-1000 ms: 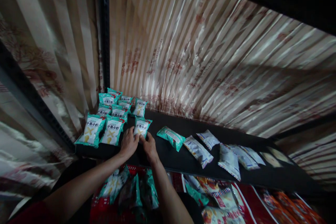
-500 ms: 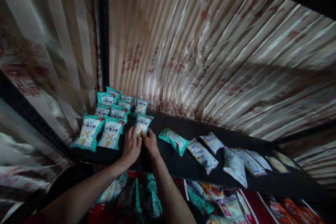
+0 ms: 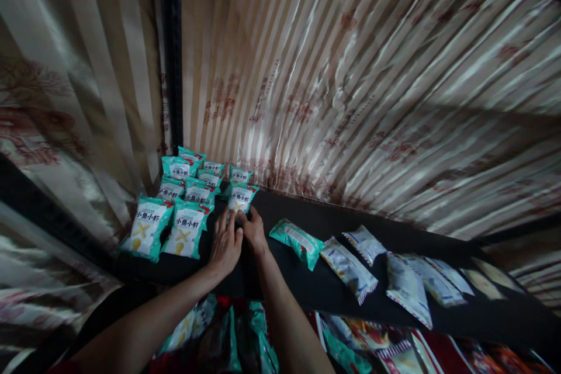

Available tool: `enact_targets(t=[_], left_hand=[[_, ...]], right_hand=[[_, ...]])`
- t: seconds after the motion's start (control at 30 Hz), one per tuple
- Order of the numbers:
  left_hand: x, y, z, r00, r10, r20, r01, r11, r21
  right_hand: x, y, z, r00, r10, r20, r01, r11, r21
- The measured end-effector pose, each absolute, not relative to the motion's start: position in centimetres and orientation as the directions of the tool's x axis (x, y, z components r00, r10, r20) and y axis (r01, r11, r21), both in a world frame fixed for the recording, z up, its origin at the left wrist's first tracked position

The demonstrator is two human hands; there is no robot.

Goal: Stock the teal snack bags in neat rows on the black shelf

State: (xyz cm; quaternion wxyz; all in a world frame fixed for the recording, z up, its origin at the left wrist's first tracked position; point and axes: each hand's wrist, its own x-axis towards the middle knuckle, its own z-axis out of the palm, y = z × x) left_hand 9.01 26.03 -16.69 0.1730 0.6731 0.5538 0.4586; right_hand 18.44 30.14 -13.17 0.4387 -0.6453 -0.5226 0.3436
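Note:
A teal-and-white snack bag [image 3: 241, 194] stands nearly upright on the black shelf, its printed front facing me. My left hand [image 3: 225, 243] holds its lower left part, fingers stretched along the front. On the lower right, my right hand [image 3: 255, 232] grips the same bag, thumb against its front. Right behind it stands another teal bag [image 3: 240, 174], partly covered. To the left are several matching bags in rows, with a large front bag [image 3: 184, 228] nearest my left hand. The bottom of the held bag is hidden by my fingers.
Right of my hands a teal bag [image 3: 297, 241] lies flat on the black shelf [image 3: 324, 210]. Several silvery-white bags [image 3: 349, 269] lie farther right. More snack packs [image 3: 263, 339] fill the level below. A dark upright post [image 3: 172, 58] and striped sheeting [image 3: 307, 70] enclose the back.
Both hands have pushed the held bag slightly back, closer to the bag behind it, which is now more covered. The camera view has shifted a little.

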Motion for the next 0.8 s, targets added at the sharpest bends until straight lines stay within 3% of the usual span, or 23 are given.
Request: enact_targets(t=[0.57,0.8], left_hand=[[8.7,28.1,-16.8,-0.058,0.927,0.371,0.519,-0.290,0.804],[8.7,28.8,-17.5,-0.110,0.907,0.406,0.564,-0.279,0.777]], right_hand=[[17.9,32.9,-14.5,0.177,0.980,0.093,0.307,0.034,-0.951],[17.9,33.1,-15.5,0.211,0.953,0.217,0.488,0.090,-0.869]])
